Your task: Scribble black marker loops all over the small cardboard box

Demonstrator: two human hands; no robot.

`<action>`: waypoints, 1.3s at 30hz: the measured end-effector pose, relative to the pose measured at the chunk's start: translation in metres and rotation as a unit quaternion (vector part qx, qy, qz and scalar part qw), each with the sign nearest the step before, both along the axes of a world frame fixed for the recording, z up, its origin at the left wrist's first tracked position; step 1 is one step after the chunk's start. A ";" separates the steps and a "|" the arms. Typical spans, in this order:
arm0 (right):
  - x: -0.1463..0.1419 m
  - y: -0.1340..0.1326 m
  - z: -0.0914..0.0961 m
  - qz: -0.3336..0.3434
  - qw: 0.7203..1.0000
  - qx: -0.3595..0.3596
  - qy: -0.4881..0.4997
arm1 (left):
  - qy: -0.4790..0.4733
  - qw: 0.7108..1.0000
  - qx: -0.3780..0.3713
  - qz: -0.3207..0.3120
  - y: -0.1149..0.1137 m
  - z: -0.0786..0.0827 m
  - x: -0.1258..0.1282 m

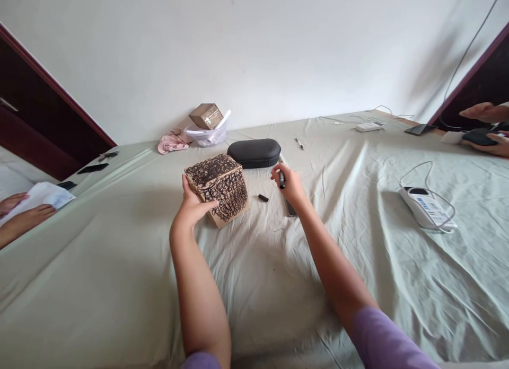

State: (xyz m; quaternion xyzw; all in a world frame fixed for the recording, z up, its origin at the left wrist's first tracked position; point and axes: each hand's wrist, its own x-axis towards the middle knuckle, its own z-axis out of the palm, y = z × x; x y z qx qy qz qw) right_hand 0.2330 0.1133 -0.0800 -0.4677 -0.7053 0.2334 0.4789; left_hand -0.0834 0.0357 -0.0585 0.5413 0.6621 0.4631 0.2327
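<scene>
My left hand grips a cardboard box by its left side, thumb across the near face. Black looping scribbles cover the box's top and the face toward me, and the box sits tilted on the cloth. To its right, my right hand is closed around a black marker, held apart from the box. A small black marker cap lies on the cloth between box and right hand. Partly hidden under my right wrist is a dark flat object, perhaps a phone.
Behind the box lies a black zip case, with a pen farther right. A plastic tub, a second box and pink cloth stand by the wall. A white power strip lies right. Other people's hands show at both sides.
</scene>
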 end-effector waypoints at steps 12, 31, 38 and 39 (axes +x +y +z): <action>-0.038 0.009 -0.070 -0.052 0.971 -0.090 -0.214 | 0.040 0.990 0.121 0.062 -0.029 0.047 0.028; -0.025 -0.080 0.079 0.126 0.944 0.280 0.123 | -0.143 0.925 0.304 -0.179 -0.022 0.060 0.135; -0.010 -0.073 0.082 0.125 0.924 0.219 0.289 | -0.224 0.899 0.313 -0.208 -0.015 0.055 0.137; -0.007 -0.071 0.082 0.130 0.922 0.212 0.296 | -0.230 0.897 0.314 -0.211 -0.015 0.055 0.137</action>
